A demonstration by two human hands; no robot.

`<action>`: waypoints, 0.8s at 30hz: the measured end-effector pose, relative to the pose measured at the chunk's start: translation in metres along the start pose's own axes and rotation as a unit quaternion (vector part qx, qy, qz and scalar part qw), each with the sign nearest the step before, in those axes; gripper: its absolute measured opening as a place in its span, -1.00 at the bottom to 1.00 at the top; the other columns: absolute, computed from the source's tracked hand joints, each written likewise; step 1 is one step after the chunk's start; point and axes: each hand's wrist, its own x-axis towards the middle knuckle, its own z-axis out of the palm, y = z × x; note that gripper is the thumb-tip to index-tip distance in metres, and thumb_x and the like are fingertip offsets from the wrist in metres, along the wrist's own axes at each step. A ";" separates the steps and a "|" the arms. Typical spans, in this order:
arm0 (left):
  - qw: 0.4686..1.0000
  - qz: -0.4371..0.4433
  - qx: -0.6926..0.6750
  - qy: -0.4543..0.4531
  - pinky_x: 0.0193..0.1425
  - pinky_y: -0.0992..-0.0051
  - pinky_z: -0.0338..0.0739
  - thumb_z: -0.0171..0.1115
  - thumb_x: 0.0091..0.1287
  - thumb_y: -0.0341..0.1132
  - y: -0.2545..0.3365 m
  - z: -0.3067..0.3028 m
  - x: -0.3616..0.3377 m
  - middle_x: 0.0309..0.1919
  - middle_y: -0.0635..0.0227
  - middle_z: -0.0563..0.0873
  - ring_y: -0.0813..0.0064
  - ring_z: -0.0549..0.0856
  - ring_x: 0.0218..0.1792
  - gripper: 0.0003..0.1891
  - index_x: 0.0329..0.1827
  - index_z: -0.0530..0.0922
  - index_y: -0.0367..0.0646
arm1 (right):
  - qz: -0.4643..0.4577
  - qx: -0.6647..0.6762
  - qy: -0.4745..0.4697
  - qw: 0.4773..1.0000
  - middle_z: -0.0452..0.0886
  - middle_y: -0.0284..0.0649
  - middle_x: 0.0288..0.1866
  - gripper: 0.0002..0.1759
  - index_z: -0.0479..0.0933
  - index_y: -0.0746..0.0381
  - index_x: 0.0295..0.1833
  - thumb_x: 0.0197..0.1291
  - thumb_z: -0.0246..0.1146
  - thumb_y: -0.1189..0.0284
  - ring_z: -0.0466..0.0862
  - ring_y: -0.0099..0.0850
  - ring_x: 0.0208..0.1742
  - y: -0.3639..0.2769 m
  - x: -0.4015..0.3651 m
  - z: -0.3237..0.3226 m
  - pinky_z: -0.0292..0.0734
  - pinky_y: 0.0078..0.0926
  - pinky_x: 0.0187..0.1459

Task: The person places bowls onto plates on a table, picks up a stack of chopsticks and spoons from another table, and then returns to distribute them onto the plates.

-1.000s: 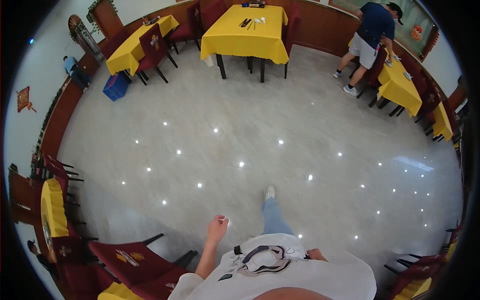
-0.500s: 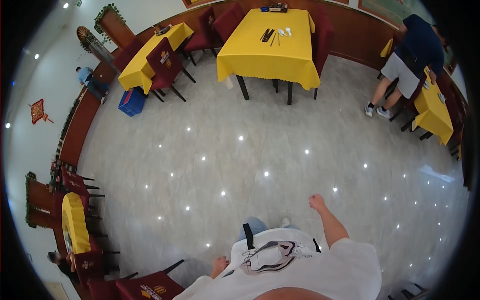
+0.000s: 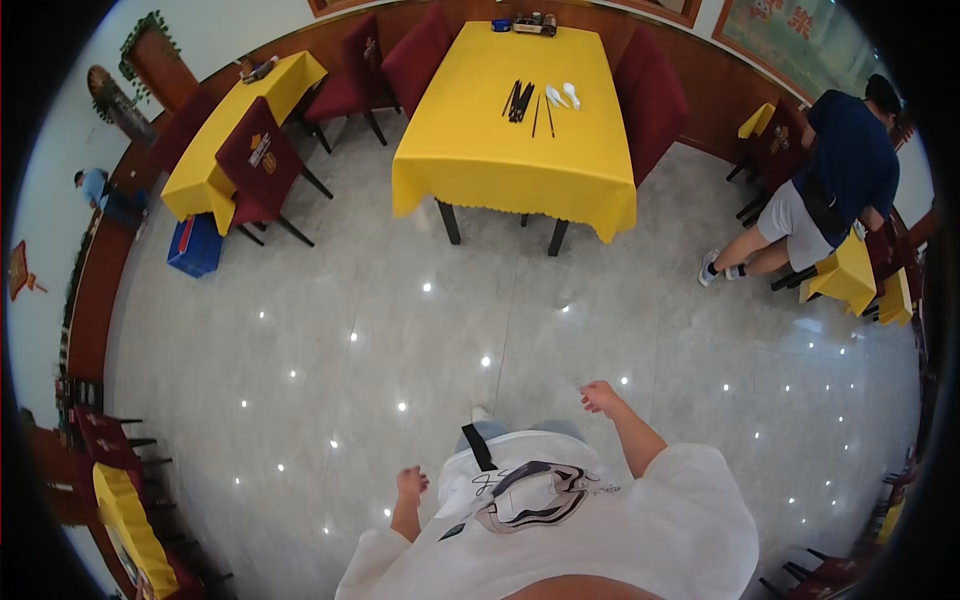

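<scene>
My left hand (image 3: 412, 482) hangs over the floor to the left of my white shirt, its fingers loosely bent and a little apart, with nothing seen in it. Over the floor on the other side, my right hand (image 3: 598, 397) is held forward with relaxed, partly spread fingers, also holding nothing. Neither hand touches anything. Ahead of both stands a table with a yellow cloth (image 3: 500, 150). On it lie black chopsticks (image 3: 521, 102) and white spoons (image 3: 571, 96), with a small tray of condiments (image 3: 535, 25) at the far end.
Maroon chairs (image 3: 650, 100) flank the table. A person in a dark blue shirt (image 3: 850, 150) bends over a yellow-covered table (image 3: 845, 272) at right. A blue crate (image 3: 196, 247) sits by the left table (image 3: 215, 160). Another person (image 3: 95, 187) is at far left.
The table ahead appears nearer and larger. My left hand has swung forward, away from my shirt, and my right hand has shifted left, its fingers looser. The person at right has turned slightly.
</scene>
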 end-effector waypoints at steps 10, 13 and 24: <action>0.883 0.353 0.309 -0.006 -0.19 0.35 0.54 0.18 0.22 -0.20 0.426 0.224 0.123 -0.38 0.16 0.68 0.31 0.68 -0.33 -0.64 -0.07 0.53 -0.32 | -0.047 0.235 0.099 0.966 0.63 -0.22 -0.29 -0.73 0.52 0.26 -0.12 0.21 0.16 0.28 0.64 -0.41 -0.39 -0.181 0.132 -0.089 0.53 -0.46 -0.34; 0.851 0.381 0.361 0.001 -0.09 0.33 0.53 0.21 0.20 -0.17 0.532 0.321 0.137 -0.33 0.11 0.68 0.24 0.67 -0.23 -0.60 -0.02 0.51 -0.31 | -0.152 0.222 0.176 0.947 0.63 -0.20 -0.34 -0.75 0.53 0.29 -0.16 0.24 0.15 0.31 0.63 -0.42 -0.39 -0.253 0.225 -0.122 0.51 -0.48 -0.33; 0.775 0.226 0.589 0.027 0.47 -0.05 -0.31 0.18 -0.09 0.50 0.842 0.571 0.268 0.45 -0.21 -0.38 -0.09 -0.34 0.49 0.34 0.49 -0.39 -0.16 | -0.393 0.028 0.319 0.862 0.55 -0.06 -0.11 -0.70 0.47 0.32 -0.01 0.20 0.21 0.38 0.58 -0.27 -0.14 -0.542 0.405 -0.223 0.51 -0.41 -0.22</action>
